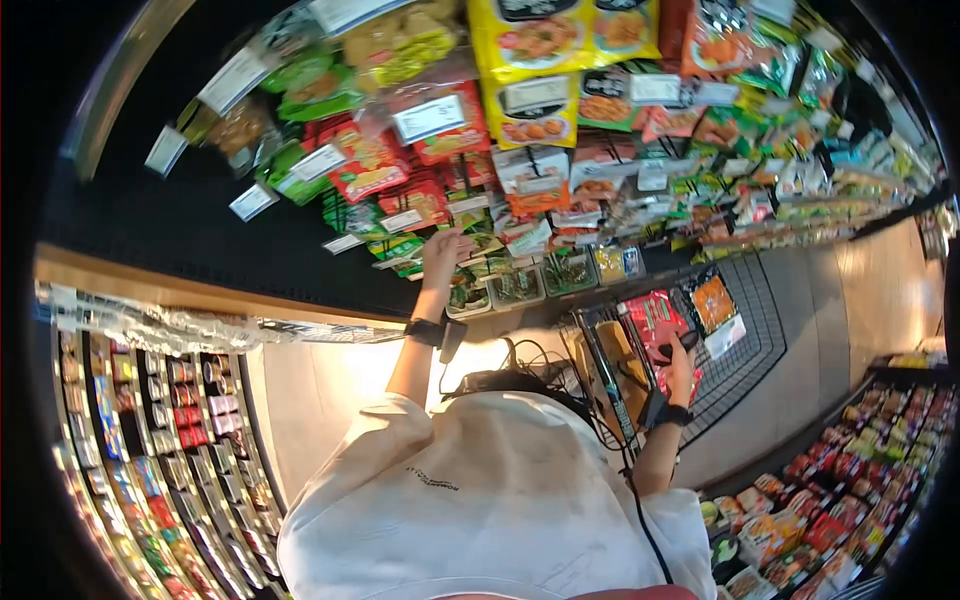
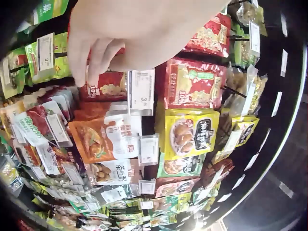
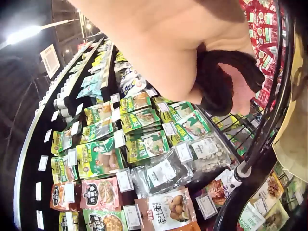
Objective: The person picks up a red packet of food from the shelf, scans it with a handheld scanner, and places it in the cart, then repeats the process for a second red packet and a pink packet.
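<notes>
My left hand (image 1: pixel 443 262) reaches up to the lower hanging packets on the shelf. In the left wrist view the fingers of this hand (image 2: pixel 125 38) hang loosely bent in front of a red packet (image 2: pixel 108 90), beside a price tag (image 2: pixel 141 91); whether they touch it I cannot tell. At the cart (image 1: pixel 768 335), my right hand (image 1: pixel 680 372) has its fingers curled round a soft black loop (image 1: pixel 678 347), over red packages (image 1: pixel 652 312). The right wrist view shows the black loop (image 3: pixel 215 86) in this hand (image 3: pixel 168 43).
A dark shelf wall (image 1: pixel 200 240) with rows of hanging packets and price tags spans the front. Plastic tubs (image 1: pixel 518 288) stand along its lower edge. The cart also holds a brown bag (image 1: pixel 622 372) and a dark food pack (image 1: pixel 712 300). Stocked shelves (image 1: pixel 185 400) stand at the left.
</notes>
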`<state>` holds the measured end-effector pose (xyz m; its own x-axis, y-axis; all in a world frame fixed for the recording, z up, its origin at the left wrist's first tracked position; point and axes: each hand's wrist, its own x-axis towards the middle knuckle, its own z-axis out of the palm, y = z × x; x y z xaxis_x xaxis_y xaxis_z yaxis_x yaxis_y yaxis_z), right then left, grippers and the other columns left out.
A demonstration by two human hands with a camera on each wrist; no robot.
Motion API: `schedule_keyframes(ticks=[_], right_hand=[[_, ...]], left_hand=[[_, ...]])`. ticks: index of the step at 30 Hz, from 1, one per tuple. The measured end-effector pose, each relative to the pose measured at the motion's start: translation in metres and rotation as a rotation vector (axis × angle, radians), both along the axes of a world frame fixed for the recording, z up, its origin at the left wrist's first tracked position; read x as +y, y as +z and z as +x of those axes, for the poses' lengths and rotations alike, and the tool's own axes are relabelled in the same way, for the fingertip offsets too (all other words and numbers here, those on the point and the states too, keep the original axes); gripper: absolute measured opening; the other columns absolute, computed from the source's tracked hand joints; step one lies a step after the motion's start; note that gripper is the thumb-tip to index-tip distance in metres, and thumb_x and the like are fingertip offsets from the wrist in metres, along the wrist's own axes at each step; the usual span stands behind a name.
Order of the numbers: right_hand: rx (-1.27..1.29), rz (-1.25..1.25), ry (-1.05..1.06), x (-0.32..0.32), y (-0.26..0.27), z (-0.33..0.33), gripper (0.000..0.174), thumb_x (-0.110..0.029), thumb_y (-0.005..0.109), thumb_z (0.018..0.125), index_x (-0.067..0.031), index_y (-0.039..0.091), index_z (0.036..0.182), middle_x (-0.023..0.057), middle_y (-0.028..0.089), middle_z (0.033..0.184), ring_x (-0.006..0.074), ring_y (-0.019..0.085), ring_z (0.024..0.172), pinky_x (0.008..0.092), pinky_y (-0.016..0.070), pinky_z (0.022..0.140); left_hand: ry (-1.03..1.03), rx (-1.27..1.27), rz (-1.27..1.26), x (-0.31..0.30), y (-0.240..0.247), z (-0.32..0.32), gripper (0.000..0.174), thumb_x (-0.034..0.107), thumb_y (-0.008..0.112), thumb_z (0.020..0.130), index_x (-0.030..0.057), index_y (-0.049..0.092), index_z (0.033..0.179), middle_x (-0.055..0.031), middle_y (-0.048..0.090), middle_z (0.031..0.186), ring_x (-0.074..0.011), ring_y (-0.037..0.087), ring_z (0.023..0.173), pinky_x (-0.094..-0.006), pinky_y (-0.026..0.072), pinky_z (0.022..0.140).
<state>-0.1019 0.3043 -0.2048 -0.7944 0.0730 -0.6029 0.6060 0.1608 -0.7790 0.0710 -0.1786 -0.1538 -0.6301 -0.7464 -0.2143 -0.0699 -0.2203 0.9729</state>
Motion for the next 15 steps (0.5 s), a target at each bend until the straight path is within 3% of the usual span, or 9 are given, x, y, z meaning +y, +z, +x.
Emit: schedule_keyframes(ticks=[3,4,6,7,9,10,11,14,15], right_hand=[[0.174,-0.193,-0.074,0.005,-0.013,0.004,0.051,-0.022,0.072,0.089,-0.0034,0.051,0.132,0.008,0.063,0.11,0.0178,0.065,0.087,0.0308,0.0544,0.068],[0.129,-0.183,-0.093,0.0,0.009,0.01,0.054,-0.021,0.072,0.089,-0.0031,0.049,0.135,0.0083,0.062,0.115,0.0178,0.064,0.091,0.0308,0.0535,0.074],[0.129,-0.148,-0.175,0.007,0.008,0.008,0.058,-0.021,0.073,0.089,-0.0039,0.047,0.139,0.0084,0.061,0.118,0.0183,0.064,0.093,0.0316,0.0534,0.075],[0.17,-0.123,-0.182,0.007,0.018,0.012,0.06,-0.021,0.073,0.089,-0.0042,0.046,0.14,0.0086,0.061,0.119,0.0183,0.064,0.093,0.0321,0.0536,0.074],[0.213,-0.121,-0.131,-0.003,0.059,0.027,0.064,-0.024,0.073,0.089,-0.0069,0.042,0.142,0.0093,0.059,0.119,0.0196,0.063,0.093,0.0357,0.0555,0.068],[0.13,-0.078,-0.195,-0.038,0.122,0.046,0.05,-0.017,0.071,0.091,-0.005,0.049,0.134,0.0062,0.06,0.116,0.017,0.062,0.098,0.0335,0.054,0.076],[0.152,-0.101,-0.185,-0.037,0.123,0.046,0.048,-0.017,0.071,0.092,-0.0049,0.05,0.134,0.0058,0.061,0.115,0.0171,0.062,0.097,0.0332,0.0541,0.076],[0.212,-0.099,-0.195,-0.008,0.105,0.045,0.041,-0.017,0.069,0.093,-0.0052,0.054,0.13,0.005,0.062,0.111,0.017,0.063,0.096,0.0324,0.054,0.077],[0.396,-0.149,-0.088,0.001,0.1,0.054,0.037,-0.018,0.068,0.094,-0.0051,0.056,0.127,0.0052,0.062,0.11,0.0163,0.062,0.096,0.0308,0.0532,0.079]], left_hand=[[0.085,0.106,-0.111,-0.015,-0.027,-0.012,0.025,0.01,0.05,0.101,-0.0051,0.058,0.119,-0.0151,0.07,0.104,-0.0216,0.071,0.09,-0.0303,0.0574,0.08],[0.111,0.131,-0.144,-0.017,-0.032,-0.018,0.026,0.01,0.054,0.1,-0.0068,0.059,0.119,-0.013,0.07,0.101,-0.0196,0.07,0.089,-0.0282,0.0565,0.078],[0.185,0.018,-0.324,-0.022,-0.046,-0.034,0.027,0.011,0.058,0.098,-0.0072,0.061,0.117,-0.0131,0.07,0.095,-0.0197,0.069,0.082,-0.0312,0.0553,0.072],[0.166,-0.062,-0.329,-0.029,-0.05,-0.041,0.033,0.009,0.059,0.097,-0.0061,0.056,0.126,-0.0163,0.067,0.11,-0.0227,0.067,0.096,-0.0311,0.0544,0.079],[0.201,-0.042,-0.449,-0.036,-0.056,-0.054,0.038,0.007,0.06,0.096,-0.0051,0.052,0.131,-0.0187,0.062,0.121,-0.0245,0.063,0.108,-0.0311,0.0528,0.084],[0.218,-0.037,-0.506,-0.037,-0.057,-0.06,0.041,0.006,0.06,0.095,-0.0046,0.05,0.134,-0.0199,0.059,0.126,-0.0253,0.06,0.115,-0.0312,0.052,0.086],[0.21,-0.075,-0.415,-0.042,-0.054,-0.068,0.047,0.001,0.061,0.093,-0.0035,0.045,0.138,-0.0216,0.052,0.133,-0.0266,0.054,0.122,-0.0316,0.0502,0.09],[0.375,-0.063,-0.496,-0.049,-0.05,-0.086,0.049,0.001,0.064,0.091,-0.0033,0.046,0.137,-0.0215,0.052,0.132,-0.0277,0.055,0.119,-0.0347,0.0507,0.089],[0.396,-0.004,-0.477,-0.059,-0.052,-0.089,0.045,0.007,0.071,0.089,-0.0033,0.052,0.129,-0.018,0.06,0.117,-0.0251,0.06,0.105,-0.0349,0.0506,0.084]])
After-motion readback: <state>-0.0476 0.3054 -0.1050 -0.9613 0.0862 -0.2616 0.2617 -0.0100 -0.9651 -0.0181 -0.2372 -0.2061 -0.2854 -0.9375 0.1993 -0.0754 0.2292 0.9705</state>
